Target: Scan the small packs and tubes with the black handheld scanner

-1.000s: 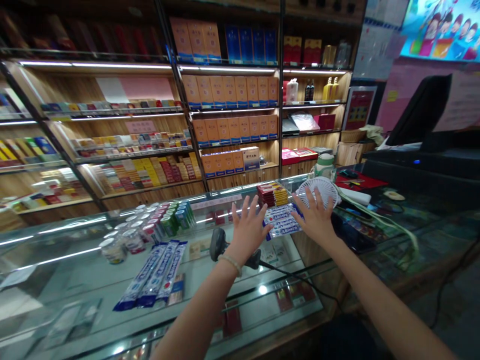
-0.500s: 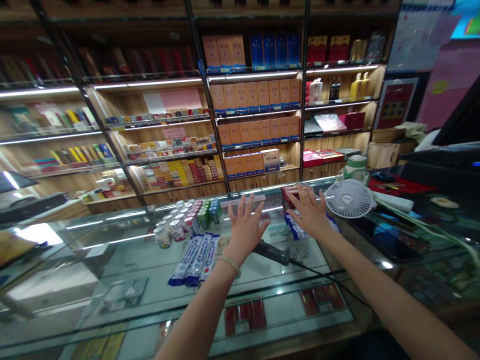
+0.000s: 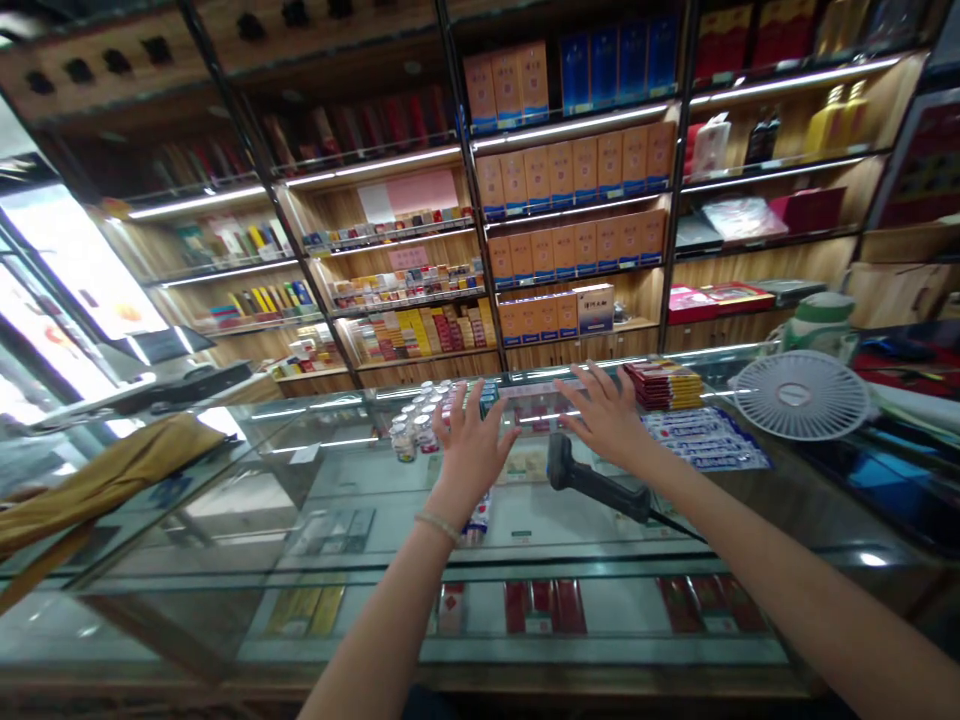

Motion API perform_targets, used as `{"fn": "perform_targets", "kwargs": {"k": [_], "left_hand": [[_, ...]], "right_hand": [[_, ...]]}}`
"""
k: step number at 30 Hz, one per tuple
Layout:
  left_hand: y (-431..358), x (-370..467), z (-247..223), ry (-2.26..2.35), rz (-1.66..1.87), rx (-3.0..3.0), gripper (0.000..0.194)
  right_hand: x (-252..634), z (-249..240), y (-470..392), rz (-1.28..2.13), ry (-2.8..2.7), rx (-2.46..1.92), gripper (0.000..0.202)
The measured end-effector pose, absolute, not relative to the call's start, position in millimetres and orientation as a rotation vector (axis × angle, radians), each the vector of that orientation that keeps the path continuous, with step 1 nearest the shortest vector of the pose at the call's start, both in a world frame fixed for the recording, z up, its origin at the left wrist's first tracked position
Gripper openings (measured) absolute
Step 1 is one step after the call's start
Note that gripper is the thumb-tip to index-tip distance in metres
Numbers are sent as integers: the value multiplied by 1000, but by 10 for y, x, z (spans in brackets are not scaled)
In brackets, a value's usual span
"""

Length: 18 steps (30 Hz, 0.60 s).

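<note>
My left hand (image 3: 472, 440) is held palm down above the glass counter, fingers spread, holding nothing. Small white-capped bottles (image 3: 406, 440) stand in rows just beyond it, partly covered by its fingers. Blue-and-white wrapped packets (image 3: 478, 515) show beside my left wrist, mostly hidden by it. My right hand (image 3: 606, 412) is also open and bare, raised over the counter. Below it lies a black handheld barcode scanner (image 3: 600, 484) with a cable. To its right are more blue-and-white packets (image 3: 709, 438) and a stack of red-and-yellow packets (image 3: 667, 385).
A white round fan (image 3: 799, 395) lies on the right of the glass counter (image 3: 525, 550), with a green-and-white jug (image 3: 821, 325) behind it. Brown cloth (image 3: 127, 475) rests at the left. Lit shelves with orange boxes (image 3: 574, 172) line the back wall.
My view has turned left, so the shelves and counter appear farther right. My left hand now covers most of the left packets. My right hand has moved left off the right-hand packets.
</note>
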State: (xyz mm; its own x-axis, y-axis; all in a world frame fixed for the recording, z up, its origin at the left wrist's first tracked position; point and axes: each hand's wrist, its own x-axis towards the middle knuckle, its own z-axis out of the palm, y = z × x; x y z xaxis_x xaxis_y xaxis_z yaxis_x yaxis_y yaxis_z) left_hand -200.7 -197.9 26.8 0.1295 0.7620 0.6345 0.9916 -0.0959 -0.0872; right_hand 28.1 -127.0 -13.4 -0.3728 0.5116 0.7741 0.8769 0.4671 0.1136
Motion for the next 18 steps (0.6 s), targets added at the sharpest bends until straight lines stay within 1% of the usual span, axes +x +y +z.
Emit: {"fn": "perform_targets", "kwargs": {"k": [10,18], "left_hand": [[-2209,-2592,216,-1785,-561,-1775,44],[-2396,-2804,41,-1830,-551,-1714,43]], "right_hand": [[-358,-63,-1249,-631,-2148,-965,50],[-710,-145,-1208,-660,-2253,-831,50]]}}
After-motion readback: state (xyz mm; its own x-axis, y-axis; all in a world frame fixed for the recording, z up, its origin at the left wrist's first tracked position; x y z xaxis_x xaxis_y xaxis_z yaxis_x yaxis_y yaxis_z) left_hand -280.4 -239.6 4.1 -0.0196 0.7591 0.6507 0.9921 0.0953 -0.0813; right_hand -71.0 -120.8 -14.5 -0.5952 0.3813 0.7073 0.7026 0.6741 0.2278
